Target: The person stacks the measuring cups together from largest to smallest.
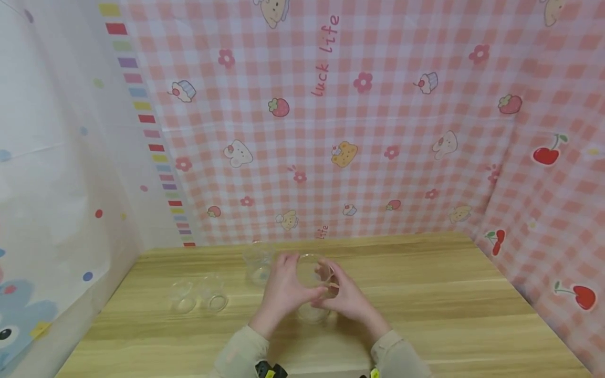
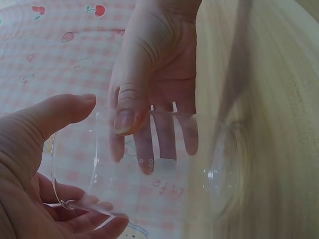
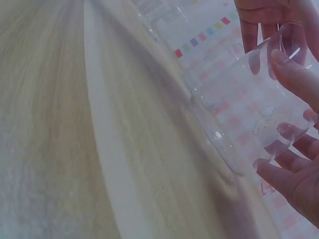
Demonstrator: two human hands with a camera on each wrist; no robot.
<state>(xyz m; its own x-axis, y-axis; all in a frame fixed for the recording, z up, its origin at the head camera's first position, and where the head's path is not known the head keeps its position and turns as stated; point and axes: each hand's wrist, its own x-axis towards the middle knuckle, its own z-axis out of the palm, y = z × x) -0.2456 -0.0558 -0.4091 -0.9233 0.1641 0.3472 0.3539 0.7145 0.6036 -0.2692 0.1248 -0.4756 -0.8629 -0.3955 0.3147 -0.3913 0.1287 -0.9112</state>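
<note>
Both hands hold a clear plastic cup (image 1: 313,313) between them, upright, with its base low over the wooden table. My left hand (image 1: 283,286) curves round the cup's left side, near the rim; in the left wrist view its thumb and fingers (image 2: 107,229) lie about that rim. On the opposite side, my right hand (image 1: 347,296) grips the cup with the thumb toward me and the fingers behind, seen through the clear wall. In the right wrist view the same cup (image 3: 224,94) shows its base edge just over the tabletop.
To the left on the wooden table (image 1: 425,315) stand two small clear cups, one (image 1: 183,302) beside the other (image 1: 216,299). Farther back, more clear plastic ware (image 1: 259,257) stands close to my left hand. A checked cloth (image 1: 402,115) hangs behind the table.
</note>
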